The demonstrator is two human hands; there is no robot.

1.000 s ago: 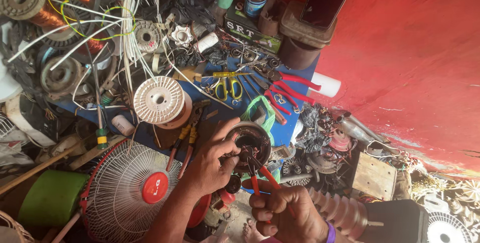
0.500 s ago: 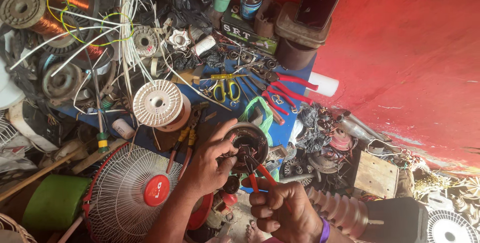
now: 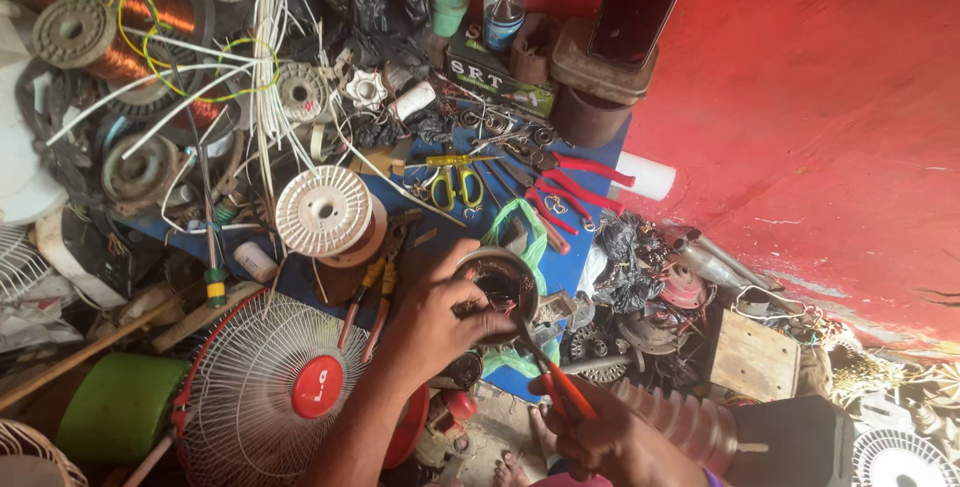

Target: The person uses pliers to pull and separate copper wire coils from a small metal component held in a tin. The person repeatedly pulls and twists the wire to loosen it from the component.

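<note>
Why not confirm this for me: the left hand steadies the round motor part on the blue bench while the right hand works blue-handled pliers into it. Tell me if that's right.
Wrong on one point: the pliers have red-orange handles, not blue, as the head view shows. The left hand does steady the round motor part while the right hand works them in.

Left hand [image 3: 435, 312] and forearm: bare, no sleeve. Right hand [image 3: 610, 437]: bare; a purple band, possibly a bracelet, at the wrist.
</note>
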